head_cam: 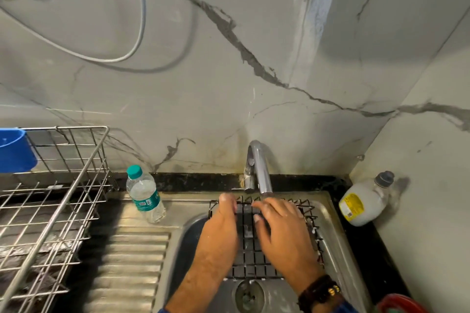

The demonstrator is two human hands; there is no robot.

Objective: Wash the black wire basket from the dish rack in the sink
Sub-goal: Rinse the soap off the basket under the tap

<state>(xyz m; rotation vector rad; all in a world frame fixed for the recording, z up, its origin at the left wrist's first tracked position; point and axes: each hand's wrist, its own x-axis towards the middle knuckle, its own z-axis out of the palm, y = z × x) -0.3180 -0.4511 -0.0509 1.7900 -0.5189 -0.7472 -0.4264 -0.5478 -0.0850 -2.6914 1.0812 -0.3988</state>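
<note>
Under the faucet (259, 168), the black wire basket (254, 265) lay in the sink (338, 236), its far rim just below the spout. The left hand (221, 234) gripped the basket's left side, thumb hooked over the far rim, its fingers hidden beneath. The right hand (282, 231) lay spread on the wire grid, fingers nearly straight and pressing the wires, a dark beaded band (320, 292) at its wrist. Left of the faucet a clear water bottle (145, 198) with a teal cap stood on the steel surface, and farther left stood the metal dish rack (50, 211) with a blue cup (15, 150). Right of the faucet a white bottle (363, 203) sat in the corner.
</note>
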